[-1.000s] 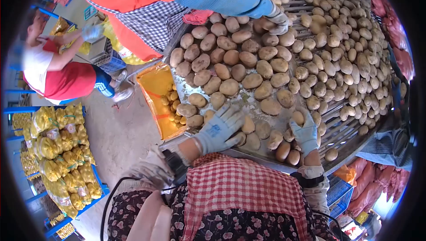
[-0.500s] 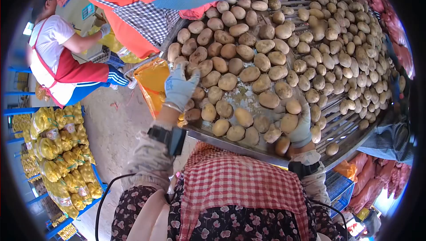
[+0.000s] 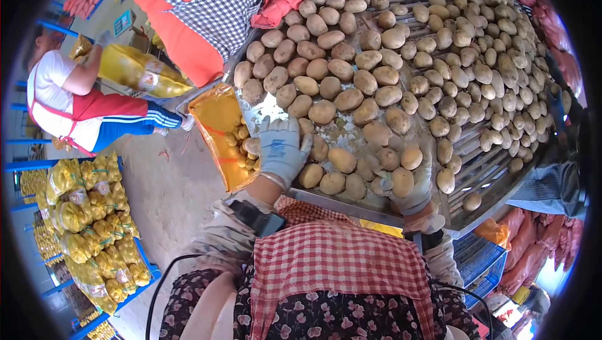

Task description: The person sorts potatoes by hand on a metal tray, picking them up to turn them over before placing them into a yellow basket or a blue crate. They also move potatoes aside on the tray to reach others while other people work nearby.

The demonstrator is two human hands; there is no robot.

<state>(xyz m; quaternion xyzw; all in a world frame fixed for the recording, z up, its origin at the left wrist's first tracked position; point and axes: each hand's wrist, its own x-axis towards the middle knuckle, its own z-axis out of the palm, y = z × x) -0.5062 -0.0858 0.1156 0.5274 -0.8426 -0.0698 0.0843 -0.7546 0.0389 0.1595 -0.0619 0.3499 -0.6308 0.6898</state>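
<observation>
My left hand [image 3: 282, 151], in a whitish glove with blue print, lies with fingers stretched on the metal tray's left corner, against several potatoes. A bare, shiny patch of the tray [image 3: 262, 111] shows just beyond its fingertips. Off the tray's left edge hangs an open yellow bag [image 3: 207, 114] with potatoes [image 3: 237, 139] inside. My right hand [image 3: 419, 197], also gloved, curls around a pair of potatoes [image 3: 402, 182] near the tray's front edge. Its fingers are partly hidden by them. Many brown potatoes [image 3: 348, 99] cover the tray surface around both hands.
Slatted bars [image 3: 473, 174] carry more potatoes on the right. A co-worker in an orange garment and checked apron [image 3: 216, 11] stands across on the left. Farther back, another person handles a yellow bag [image 3: 141, 70]. Filled yellow bags [image 3: 91, 233] are stacked at left; blue crates [image 3: 480, 265] stand lower right.
My left hand has moved right and toward me. Potatoes have left the tray's left corner, and potatoes now show in the yellow bag. My right hand stays around potatoes, slightly nearer me.
</observation>
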